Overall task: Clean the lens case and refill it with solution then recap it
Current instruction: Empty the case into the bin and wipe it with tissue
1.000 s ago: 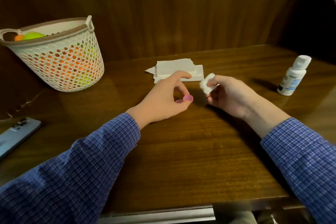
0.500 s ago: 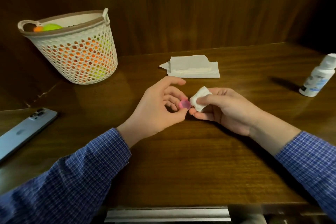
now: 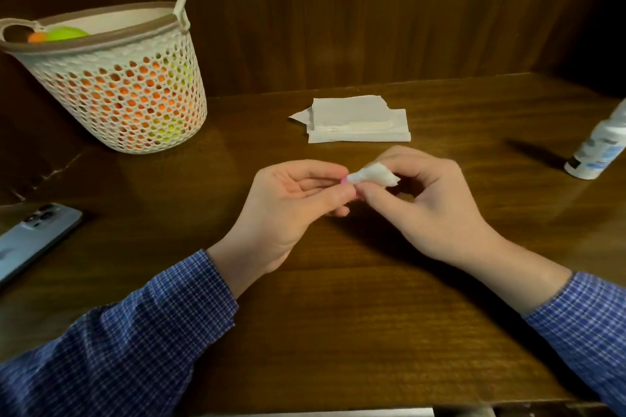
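Note:
My left hand (image 3: 291, 203) pinches a small pink lens case part (image 3: 344, 181) between thumb and fingers; only a sliver of pink shows. My right hand (image 3: 430, 203) grips a crumpled white tissue wad (image 3: 372, 177) and presses its tip against the pink part. Both hands hover just above the middle of the wooden table (image 3: 338, 332). A white solution bottle (image 3: 599, 149) with a blue label stands at the far right edge, apart from both hands.
A stack of folded white tissues (image 3: 355, 122) lies behind the hands. A white mesh basket (image 3: 128, 88) holding orange and green balls stands at the back left. A blue phone (image 3: 30, 240) lies face down at the left edge.
The hands came together: the tissue wad went from beside the pink part to pressed against it, covering most of it. The view shifted, so the bottle sits nearer the right edge.

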`<state>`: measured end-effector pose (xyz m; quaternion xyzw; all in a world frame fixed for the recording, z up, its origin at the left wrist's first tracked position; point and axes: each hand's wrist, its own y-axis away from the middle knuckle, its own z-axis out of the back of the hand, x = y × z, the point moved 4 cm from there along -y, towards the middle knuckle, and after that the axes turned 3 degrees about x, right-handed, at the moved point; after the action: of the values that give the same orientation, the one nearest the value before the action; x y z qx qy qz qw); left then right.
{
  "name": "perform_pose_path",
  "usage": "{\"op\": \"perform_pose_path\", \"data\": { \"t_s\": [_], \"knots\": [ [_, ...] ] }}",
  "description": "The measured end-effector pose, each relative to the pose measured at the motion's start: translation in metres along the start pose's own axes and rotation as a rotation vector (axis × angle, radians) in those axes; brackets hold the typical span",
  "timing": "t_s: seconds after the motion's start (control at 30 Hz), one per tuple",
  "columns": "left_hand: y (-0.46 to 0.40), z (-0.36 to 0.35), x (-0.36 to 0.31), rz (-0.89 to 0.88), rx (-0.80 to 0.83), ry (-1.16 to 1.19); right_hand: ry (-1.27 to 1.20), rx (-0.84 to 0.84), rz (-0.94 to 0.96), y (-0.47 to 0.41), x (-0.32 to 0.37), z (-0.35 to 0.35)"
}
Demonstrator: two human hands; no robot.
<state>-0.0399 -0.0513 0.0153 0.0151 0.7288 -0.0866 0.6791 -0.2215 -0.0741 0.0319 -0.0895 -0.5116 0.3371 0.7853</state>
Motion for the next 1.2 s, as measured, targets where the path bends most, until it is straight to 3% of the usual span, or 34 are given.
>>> {"op": "perform_pose_path", "data": {
  "t_s": [0.07,0.23,0.4,0.67,0.97,1.2],
  "knots": [
    [0.000,-0.001,0.003,0.027,0.001,0.061,0.002,0.017,0.060,0.002,0.002,-0.002],
    [-0.001,-0.002,0.006,0.077,-0.029,0.165,-0.101,0.088,-0.009,0.002,-0.002,-0.001],
    [0.001,-0.010,0.006,0.129,0.043,0.258,-0.077,0.071,-0.027,0.002,-0.003,0.000],
    [0.002,-0.014,0.002,0.164,0.144,0.326,-0.031,0.006,0.103,0.004,0.003,0.001],
    [0.002,-0.013,0.004,0.160,0.246,0.367,0.121,0.113,0.342,0.004,0.008,0.008],
    [0.003,-0.009,0.007,0.323,0.341,0.242,0.305,0.211,0.460,0.006,0.005,0.010]
  ]
}}
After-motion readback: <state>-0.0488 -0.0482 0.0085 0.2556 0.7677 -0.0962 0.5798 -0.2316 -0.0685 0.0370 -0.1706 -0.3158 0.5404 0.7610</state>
